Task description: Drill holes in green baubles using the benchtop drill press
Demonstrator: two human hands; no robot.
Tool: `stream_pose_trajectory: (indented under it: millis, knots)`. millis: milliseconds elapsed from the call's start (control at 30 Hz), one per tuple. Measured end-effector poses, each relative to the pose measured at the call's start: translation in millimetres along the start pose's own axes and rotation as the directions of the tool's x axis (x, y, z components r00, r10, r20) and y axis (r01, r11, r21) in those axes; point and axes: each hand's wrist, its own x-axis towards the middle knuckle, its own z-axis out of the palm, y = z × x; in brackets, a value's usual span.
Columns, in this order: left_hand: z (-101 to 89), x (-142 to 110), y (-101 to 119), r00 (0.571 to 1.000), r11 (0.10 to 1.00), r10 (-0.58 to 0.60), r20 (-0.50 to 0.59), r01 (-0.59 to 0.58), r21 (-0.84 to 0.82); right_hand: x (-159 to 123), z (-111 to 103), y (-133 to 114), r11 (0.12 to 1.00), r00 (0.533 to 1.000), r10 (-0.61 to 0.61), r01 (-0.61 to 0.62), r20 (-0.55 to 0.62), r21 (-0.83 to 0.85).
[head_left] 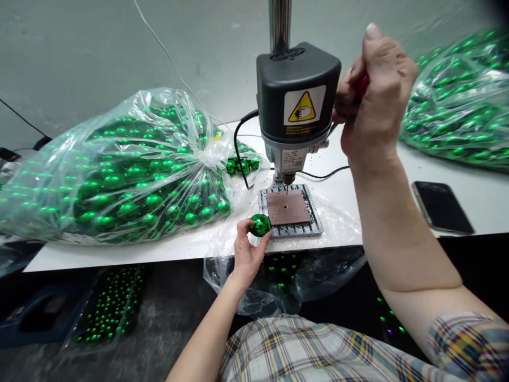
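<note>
Between the thumb and fingers of my left hand (250, 246) is a shiny green ball (260, 225), close to the front left corner of the drill press base (296, 231). My right hand (377, 90) is raised and closed around the red-ended lever (361, 86) on the right side of the drill press (298, 95). A thin drill bit (287, 189) points down over a brown board (288, 208) with a small dark hole. Dark shavings are scattered over the board and base. The bit and the ball are apart.
A big clear bag of green balls (131, 175) lies on the white table (119, 252) at left, another bag (461, 106) at right. A phone (442, 207) rests near the right edge. Plastic sheeting (242, 286) hangs at the front. A bag of green balls (109, 307) sits below.
</note>
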Motion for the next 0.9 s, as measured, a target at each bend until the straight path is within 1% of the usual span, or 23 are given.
stream_pose_trajectory:
  millis: [100,200,267,433,700,800,900]
  knots:
    - [-1.2,-0.3,2.5,0.997,0.997,0.067,0.047,-0.068,0.027,0.9,-0.7,1.6,0.999,0.999,-0.031,0.031,0.018,-0.015]
    - [-1.2,-0.3,4.9,0.993,0.996,0.088,0.077,-0.090,0.027,1.4,-1.5,2.5,0.999,0.999,-0.035,0.036,0.027,-0.006]
    - [-0.8,-0.6,4.5,0.994,0.996,0.082,0.070,-0.083,0.016,1.2,-2.0,2.8,0.999,0.999,-0.035,0.035,0.029,0.000]
    - [-1.0,-3.0,-1.5,1.000,0.999,0.030,0.003,-0.030,0.020,0.5,-3.2,3.8,0.999,0.998,-0.050,0.051,0.040,-0.011]
    - [-3.0,-4.6,-1.3,1.000,0.998,0.024,0.002,-0.024,0.051,-0.7,-2.8,4.1,0.999,0.998,-0.051,0.051,0.035,0.000]
    - [-4.1,-2.6,-0.2,0.999,0.995,0.045,0.002,-0.045,0.085,-1.8,-1.4,1.7,0.998,0.999,-0.036,0.037,0.022,-0.045]
    - [-4.8,-3.3,2.7,0.994,0.986,0.108,0.004,-0.108,0.124,-2.2,-0.9,0.1,0.997,0.999,-0.025,0.027,0.020,-0.067]
